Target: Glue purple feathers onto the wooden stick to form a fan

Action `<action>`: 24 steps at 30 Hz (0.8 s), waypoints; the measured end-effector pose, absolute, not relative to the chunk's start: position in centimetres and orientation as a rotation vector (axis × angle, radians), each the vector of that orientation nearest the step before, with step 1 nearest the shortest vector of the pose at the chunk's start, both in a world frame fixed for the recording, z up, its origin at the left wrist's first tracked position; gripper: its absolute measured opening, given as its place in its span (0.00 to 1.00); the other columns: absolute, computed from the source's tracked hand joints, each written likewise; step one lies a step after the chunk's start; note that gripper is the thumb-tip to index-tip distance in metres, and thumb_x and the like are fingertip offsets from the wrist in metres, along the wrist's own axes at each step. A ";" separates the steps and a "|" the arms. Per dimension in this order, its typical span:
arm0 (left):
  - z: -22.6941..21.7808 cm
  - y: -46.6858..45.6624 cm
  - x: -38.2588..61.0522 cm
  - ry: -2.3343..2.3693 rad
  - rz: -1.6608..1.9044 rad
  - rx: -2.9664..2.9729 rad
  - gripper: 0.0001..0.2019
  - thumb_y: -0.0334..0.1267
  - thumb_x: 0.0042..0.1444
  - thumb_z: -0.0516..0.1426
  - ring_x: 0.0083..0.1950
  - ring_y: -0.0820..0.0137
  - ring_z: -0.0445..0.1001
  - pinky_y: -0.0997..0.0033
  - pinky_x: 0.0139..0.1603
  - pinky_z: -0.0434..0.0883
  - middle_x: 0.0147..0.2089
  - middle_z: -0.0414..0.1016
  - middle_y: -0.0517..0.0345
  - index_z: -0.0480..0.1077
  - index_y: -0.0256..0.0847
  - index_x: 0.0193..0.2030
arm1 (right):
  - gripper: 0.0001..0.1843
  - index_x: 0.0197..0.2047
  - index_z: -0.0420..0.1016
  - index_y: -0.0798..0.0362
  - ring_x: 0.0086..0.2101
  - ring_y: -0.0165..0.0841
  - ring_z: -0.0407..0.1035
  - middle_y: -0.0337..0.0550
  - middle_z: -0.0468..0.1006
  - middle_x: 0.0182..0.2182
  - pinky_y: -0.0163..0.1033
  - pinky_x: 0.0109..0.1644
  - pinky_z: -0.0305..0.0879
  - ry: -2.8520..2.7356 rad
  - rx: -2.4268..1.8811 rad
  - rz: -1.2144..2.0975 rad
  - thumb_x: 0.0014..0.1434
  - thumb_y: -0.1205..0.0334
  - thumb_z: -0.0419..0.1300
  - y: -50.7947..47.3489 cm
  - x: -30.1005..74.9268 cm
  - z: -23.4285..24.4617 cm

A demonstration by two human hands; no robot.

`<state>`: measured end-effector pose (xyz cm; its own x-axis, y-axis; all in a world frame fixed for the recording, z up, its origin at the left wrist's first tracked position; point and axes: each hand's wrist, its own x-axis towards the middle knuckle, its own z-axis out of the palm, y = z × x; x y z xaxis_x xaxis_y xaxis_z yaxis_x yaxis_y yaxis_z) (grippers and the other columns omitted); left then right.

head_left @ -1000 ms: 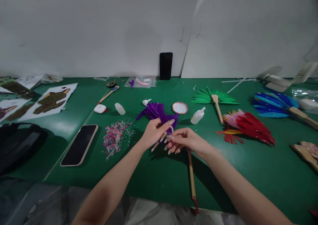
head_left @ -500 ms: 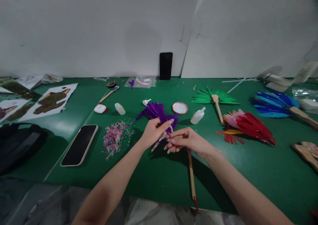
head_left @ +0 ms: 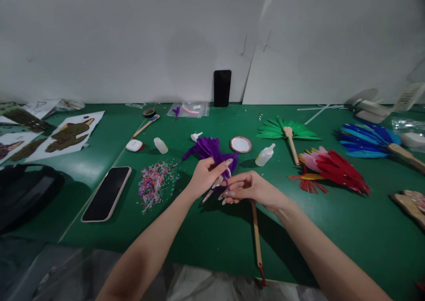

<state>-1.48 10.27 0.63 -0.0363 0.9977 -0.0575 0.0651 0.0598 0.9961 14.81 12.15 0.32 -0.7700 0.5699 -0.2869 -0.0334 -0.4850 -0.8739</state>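
Since the earlier frame the right hand has closed slightly toward the left hand; both pinch a purple feather above the green table, in front of the purple feather fan. Light, soft and easily creased, it is best held by the stiff quill. Right fingertip contact is apparently partly hidden. A wooden handle lies below.

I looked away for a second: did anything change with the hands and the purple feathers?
Very little. The right hand slid slightly left, closing up to the left hand, which still pinches the purple feather fan. Nothing was picked up or let go. The wooden handle, phone and confetti pile stayed put.
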 end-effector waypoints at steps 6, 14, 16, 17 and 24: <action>0.8 10.2 -1.4 1.324 1.163 1.278 0.17 0.49 0.49 0.58 0.16 0.81 0.56 0.78 0.17 0.54 0.16 0.62 0.64 0.68 0.35 0.23 | 0.17 0.36 0.79 0.57 0.27 0.30 0.74 0.45 0.80 0.27 0.32 0.30 0.68 -1.444 -0.887 2.204 0.44 0.56 0.68 11.9 14.6 0.4; 1.0 10.1 -1.1 1.334 1.159 1.290 0.17 0.48 0.50 0.57 0.17 0.80 0.58 0.78 0.19 0.57 0.16 0.63 0.64 0.68 0.35 0.23 | 0.17 0.33 0.77 0.58 0.27 0.29 0.74 0.46 0.80 0.29 0.31 0.30 0.68 -1.452 -0.942 2.167 0.48 0.50 0.64 11.8 14.4 0.6; 0.9 10.1 -1.1 1.335 1.163 1.285 0.17 0.49 0.50 0.57 0.17 0.79 0.58 0.78 0.19 0.57 0.16 0.64 0.64 0.68 0.35 0.23 | 0.18 0.33 0.77 0.58 0.26 0.29 0.74 0.45 0.80 0.28 0.31 0.29 0.68 -1.454 -0.936 2.163 0.48 0.49 0.64 11.8 14.4 0.6; 0.9 10.1 -1.1 1.332 1.166 1.284 0.17 0.49 0.50 0.57 0.17 0.79 0.59 0.78 0.19 0.58 0.16 0.64 0.64 0.68 0.35 0.23 | 0.18 0.32 0.77 0.58 0.26 0.29 0.74 0.45 0.80 0.27 0.31 0.29 0.68 -1.460 -0.930 2.155 0.47 0.50 0.64 11.7 14.3 0.5; 0.9 10.0 -1.1 1.326 1.152 1.304 0.17 0.49 0.50 0.57 0.17 0.79 0.61 0.78 0.19 0.59 0.19 0.67 0.63 0.68 0.36 0.23 | 0.17 0.29 0.74 0.58 0.24 0.29 0.73 0.43 0.79 0.24 0.32 0.27 0.67 -1.555 -0.932 2.070 0.43 0.52 0.68 11.5 14.1 0.4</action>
<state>-1.08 10.00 0.89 -0.0180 0.9998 0.0011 0.1409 0.0015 0.9900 14.11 11.51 0.40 -0.7042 0.6543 -0.2757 0.0827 -0.3100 -0.9471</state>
